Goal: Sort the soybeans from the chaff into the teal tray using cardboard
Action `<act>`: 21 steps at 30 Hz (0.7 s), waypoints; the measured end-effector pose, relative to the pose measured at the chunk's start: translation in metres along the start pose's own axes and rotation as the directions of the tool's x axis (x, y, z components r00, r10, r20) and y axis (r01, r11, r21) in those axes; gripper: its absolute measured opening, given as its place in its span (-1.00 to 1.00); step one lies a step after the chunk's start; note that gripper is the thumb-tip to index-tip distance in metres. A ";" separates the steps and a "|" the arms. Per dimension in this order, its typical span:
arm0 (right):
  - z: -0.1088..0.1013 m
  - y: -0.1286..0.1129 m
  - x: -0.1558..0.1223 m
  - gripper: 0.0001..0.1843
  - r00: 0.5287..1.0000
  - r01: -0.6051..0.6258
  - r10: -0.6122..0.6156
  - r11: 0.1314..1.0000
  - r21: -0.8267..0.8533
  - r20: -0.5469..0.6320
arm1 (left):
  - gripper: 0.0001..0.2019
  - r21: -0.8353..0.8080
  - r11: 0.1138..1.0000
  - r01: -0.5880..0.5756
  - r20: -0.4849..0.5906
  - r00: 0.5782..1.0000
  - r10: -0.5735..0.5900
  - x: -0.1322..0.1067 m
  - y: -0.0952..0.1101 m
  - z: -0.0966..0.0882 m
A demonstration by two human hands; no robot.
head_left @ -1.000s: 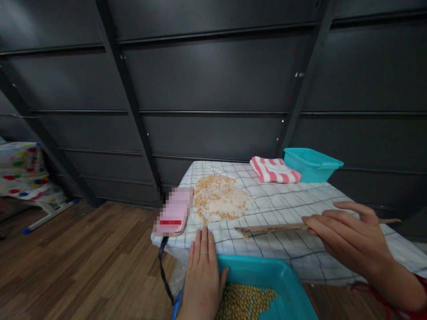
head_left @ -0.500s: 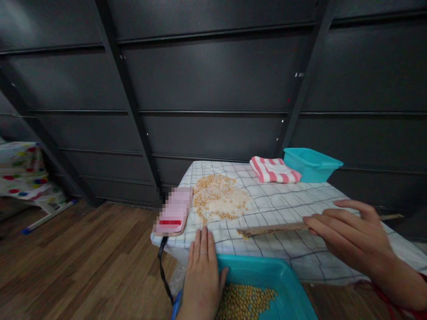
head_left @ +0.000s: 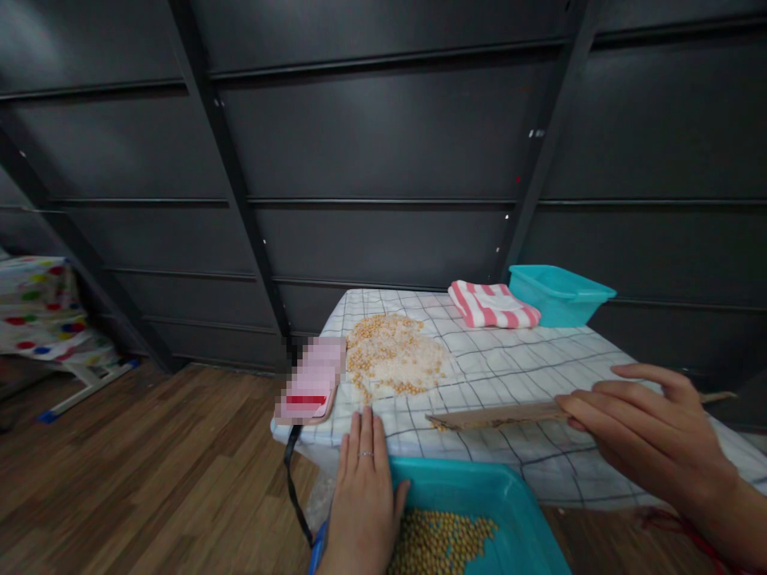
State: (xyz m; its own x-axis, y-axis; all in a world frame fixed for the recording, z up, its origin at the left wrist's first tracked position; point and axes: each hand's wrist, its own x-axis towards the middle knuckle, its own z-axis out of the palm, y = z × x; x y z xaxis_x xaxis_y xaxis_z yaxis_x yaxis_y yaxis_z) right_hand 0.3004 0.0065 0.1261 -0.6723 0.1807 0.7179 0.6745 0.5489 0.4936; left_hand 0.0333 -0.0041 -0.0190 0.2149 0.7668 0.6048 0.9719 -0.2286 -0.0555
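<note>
My right hand (head_left: 650,427) pinches a long, thin brown strip that looks like cardboard (head_left: 500,415) between thumb and fingers. The strip lies low over the checked cloth, and a few beans (head_left: 439,426) sit at its left end. My left hand (head_left: 363,483) is stretched flat, fingertips on the cloth's front edge, its palm over the left side of a teal basin (head_left: 479,471). Yellow soybeans (head_left: 443,535) cover part of the basin's floor. Beyond my left fingertips, a spread pile of soybeans mixed with white grains like rice (head_left: 399,355) rests on the cloth.
A pink phone-like object (head_left: 311,379), partly pixelated, lies at the table's left edge with a black strap (head_left: 292,479) hanging down. A folded red-and-white striped cloth (head_left: 494,305) and a second teal basin (head_left: 557,297) stand at the back right. A dark panelled wall (head_left: 383,144) rises behind.
My right hand has shifted slightly right and a little down, and the strip has tilted a little. My left hand and the pile look unchanged.
</note>
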 end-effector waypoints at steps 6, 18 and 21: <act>0.001 0.002 0.002 -0.89 0.999 0.022 -0.023 0.999 -0.047 -0.023 | -0.31 0.001 1.000 0.009 0.008 1.000 -0.009 0.000 0.001 -0.001; -0.001 -0.001 -0.009 -0.86 1.000 -0.012 0.012 1.000 0.009 0.019 | -0.46 0.089 0.995 -0.047 -0.014 0.999 0.048 0.003 0.000 -0.005; -0.001 -0.003 -0.013 -0.85 0.999 -0.031 0.031 0.999 0.016 0.041 | -0.46 0.090 0.995 -0.049 -0.017 0.999 0.051 0.003 0.000 -0.006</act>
State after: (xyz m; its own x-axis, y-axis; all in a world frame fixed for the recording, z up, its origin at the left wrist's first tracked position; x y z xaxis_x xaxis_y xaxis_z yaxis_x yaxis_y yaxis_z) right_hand 0.3070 0.0016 0.1161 -0.6632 0.2307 0.7120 0.6904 0.5558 0.4630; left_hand 0.0335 -0.0058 -0.0128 0.2621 0.7440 0.6146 0.9649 -0.2106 -0.1566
